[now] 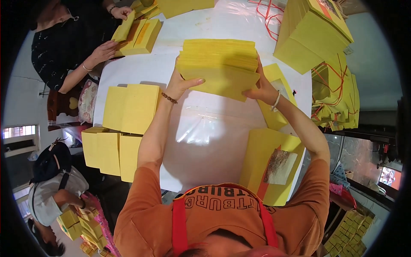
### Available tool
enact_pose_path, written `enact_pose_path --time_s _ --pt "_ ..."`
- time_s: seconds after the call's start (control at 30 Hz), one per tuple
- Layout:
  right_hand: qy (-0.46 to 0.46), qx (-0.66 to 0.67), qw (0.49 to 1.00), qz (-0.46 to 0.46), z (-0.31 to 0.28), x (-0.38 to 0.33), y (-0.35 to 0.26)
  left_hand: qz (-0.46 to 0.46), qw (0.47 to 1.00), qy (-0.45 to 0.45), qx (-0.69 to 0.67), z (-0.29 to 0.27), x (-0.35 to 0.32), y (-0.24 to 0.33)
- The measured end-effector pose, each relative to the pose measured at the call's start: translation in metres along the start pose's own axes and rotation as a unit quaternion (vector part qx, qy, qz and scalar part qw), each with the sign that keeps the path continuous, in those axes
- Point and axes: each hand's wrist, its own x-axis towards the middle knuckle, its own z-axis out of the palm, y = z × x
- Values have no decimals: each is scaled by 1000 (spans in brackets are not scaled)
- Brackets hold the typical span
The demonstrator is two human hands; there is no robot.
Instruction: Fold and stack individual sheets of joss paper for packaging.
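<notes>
Over the white table (205, 158), a thick stack of yellow paper (218, 64) is gripped from both sides. My left hand (183, 83) wraps its left end, with the thumb lying on the near face. On the right end, my right hand (262, 88) holds it the same way, thumb at the lower corner. The upper sheets form uneven layers, while the near face looks flat. Whether the stack's underside touches the table cannot be seen. More yellow paper (274, 115) lies beneath my right wrist.
Yellow paper stacks (130, 107) stand left. Near my right elbow is a stack with a silvery patch (280, 167). A tall paper block (299, 43) and red-tied bundles (338, 94) are at right; red strings (267, 19) lie behind. Upper left, a co-worker's hands (105, 51) handle yellow paper.
</notes>
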Motion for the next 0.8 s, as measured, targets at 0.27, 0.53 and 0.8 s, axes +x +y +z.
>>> enact_pose_path --time_s 0.27,0.53,0.8 --pt "4 -175 985 13 -7 0 86 -97 990 -66 76 -10 0 -73" --pt "-54 -216 974 40 -12 4 94 -136 973 -122 141 -20 -1 -70" --pt "-11 -210 978 -3 -19 4 97 -107 981 -103 124 -18 1 -79"
